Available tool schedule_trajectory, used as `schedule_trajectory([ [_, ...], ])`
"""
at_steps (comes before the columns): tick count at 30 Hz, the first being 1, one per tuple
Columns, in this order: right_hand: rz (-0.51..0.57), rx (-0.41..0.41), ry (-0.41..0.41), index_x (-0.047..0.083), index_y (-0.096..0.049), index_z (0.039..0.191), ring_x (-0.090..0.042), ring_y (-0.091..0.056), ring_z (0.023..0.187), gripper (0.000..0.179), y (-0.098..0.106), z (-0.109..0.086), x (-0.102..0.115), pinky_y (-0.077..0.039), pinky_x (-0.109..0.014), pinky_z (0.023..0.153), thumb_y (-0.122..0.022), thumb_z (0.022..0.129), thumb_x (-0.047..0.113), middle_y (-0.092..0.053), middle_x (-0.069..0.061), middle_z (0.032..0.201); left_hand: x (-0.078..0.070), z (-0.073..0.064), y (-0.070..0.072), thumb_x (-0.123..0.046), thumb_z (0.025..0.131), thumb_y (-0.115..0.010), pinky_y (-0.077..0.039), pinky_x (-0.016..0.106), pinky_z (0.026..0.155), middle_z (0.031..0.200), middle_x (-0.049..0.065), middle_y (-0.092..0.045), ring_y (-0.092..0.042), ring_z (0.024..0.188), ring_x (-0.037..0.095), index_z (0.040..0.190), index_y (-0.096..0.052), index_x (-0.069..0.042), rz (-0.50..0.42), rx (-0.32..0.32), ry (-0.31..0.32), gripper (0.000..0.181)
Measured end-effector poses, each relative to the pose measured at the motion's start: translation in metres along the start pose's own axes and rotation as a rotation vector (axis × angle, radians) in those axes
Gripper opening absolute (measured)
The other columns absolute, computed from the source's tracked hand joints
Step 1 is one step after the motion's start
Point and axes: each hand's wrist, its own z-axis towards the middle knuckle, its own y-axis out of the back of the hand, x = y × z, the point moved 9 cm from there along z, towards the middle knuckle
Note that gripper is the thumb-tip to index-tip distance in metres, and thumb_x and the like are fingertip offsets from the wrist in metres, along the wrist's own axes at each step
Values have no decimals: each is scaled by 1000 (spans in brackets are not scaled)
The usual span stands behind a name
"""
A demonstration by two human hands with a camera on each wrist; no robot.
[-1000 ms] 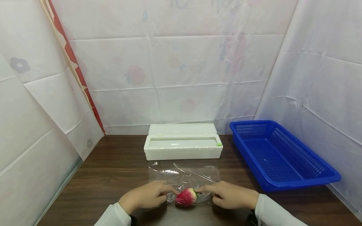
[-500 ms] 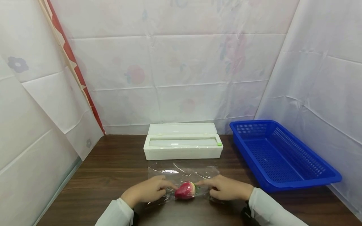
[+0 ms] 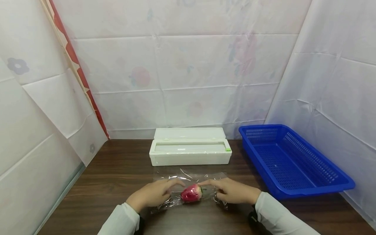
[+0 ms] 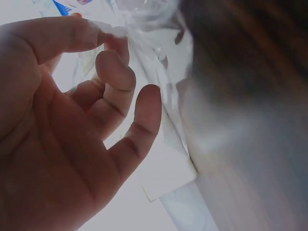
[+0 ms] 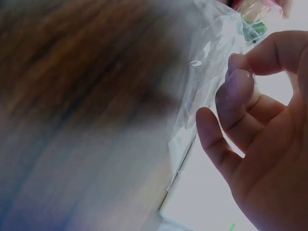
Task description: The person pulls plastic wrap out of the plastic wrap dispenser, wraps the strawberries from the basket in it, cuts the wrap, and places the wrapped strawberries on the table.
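A red fruit with a pale end and green stem lies on its side near the table's front, with clear cling film around and behind it. My left hand is at its left, index finger extended to the fruit. From the right, my right hand reaches its index finger to the stem end. In the left wrist view, the thumb and curled fingers of the left hand pinch the film's edge. The right hand pinches film likewise in the right wrist view. Film partly covers the fruit.
Behind the film stands a white cling film dispenser box with its lid raised and a green cutter slider at its right end. A blue perforated basket stands at the right. White sheeting encloses the table's back and sides.
Both hands and the red fruit have moved away from the body, toward the box. The fruit has turned somewhat as it moved. The box and basket have not moved.
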Motion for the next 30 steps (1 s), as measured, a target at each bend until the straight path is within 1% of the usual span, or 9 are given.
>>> schedule_trajectory([
  [3, -21, -16, 22, 29, -45, 152, 4, -37, 56, 73, 2, 1, 0, -50, -21, 71, -55, 89, -7, -64, 3, 120, 2, 0, 1, 4, 90, -56, -51, 38, 75, 128, 1, -63, -57, 99, 16, 130, -57, -34, 7, -6, 12, 55],
  [5, -23, -16, 11, 30, -46, 151, 4, -36, 57, 71, 4, 1, -1, -50, -24, 77, -54, 90, -6, -63, 4, 127, 4, -1, 2, 3, 91, -58, -53, 42, 74, 126, 4, -64, -61, 106, 23, 127, -60, -36, 28, -14, 23, 53],
  [8, -5, -12, -23, 33, -48, 149, 4, -33, 52, 68, 4, 1, -5, -51, -25, 78, -53, 93, -4, -64, 5, 122, 5, -2, 4, 2, 90, -59, -54, 42, 68, 121, 5, -65, -63, 108, 29, 123, -63, -37, 64, -37, 34, 52],
  [12, 8, -6, -64, 33, -49, 148, 4, -30, 48, 65, 4, 1, -10, -49, -22, 68, -53, 94, -2, -63, 3, 108, 3, 0, 8, 1, 89, -62, -52, 37, 62, 111, 0, -68, -65, 96, 22, 120, -67, -37, 119, -71, 30, 49],
  [14, 13, -3, -75, 31, -50, 148, 4, -31, 48, 64, 2, 2, -11, -47, -21, 61, -54, 93, -1, -62, 2, 110, 3, 1, 9, 0, 89, -63, -53, 39, 63, 107, -1, -68, -65, 93, 21, 118, -69, -37, 145, -80, 30, 47],
  [17, 15, 4, -92, 30, -51, 148, 3, -33, 48, 61, 0, 2, -12, -46, -21, 59, -54, 94, 1, -61, 0, 125, 3, 2, 9, -4, 92, -66, -56, 50, 73, 108, 1, -71, -67, 101, 28, 115, -72, -36, 162, -89, 34, 40],
  [22, 10, 5, -96, 30, -52, 146, 4, -33, 46, 61, -1, 2, -14, -47, -20, 59, -54, 93, 1, -59, 0, 132, 6, 3, 9, -7, 92, -67, -54, 56, 82, 112, 0, -72, -64, 112, 34, 113, -74, -32, 142, -84, 34, 33],
  [27, -26, -7, -49, 27, -55, 145, 4, -26, 48, 60, 2, 5, -10, -44, -18, 58, -55, 92, -1, -61, 2, 127, 15, -1, 12, -12, 97, -66, -55, 43, 78, 106, -3, -69, -65, 98, 17, 118, -71, -25, 43, -58, 36, 26],
  [30, -38, -10, -25, 25, -56, 144, 4, -25, 49, 58, 3, 6, -8, -44, -18, 59, -55, 92, -1, -63, 4, 115, 19, -3, 19, -18, 99, -63, -55, 41, 78, 103, -2, -66, -64, 91, 14, 121, -69, -17, -21, -64, 63, 23],
])
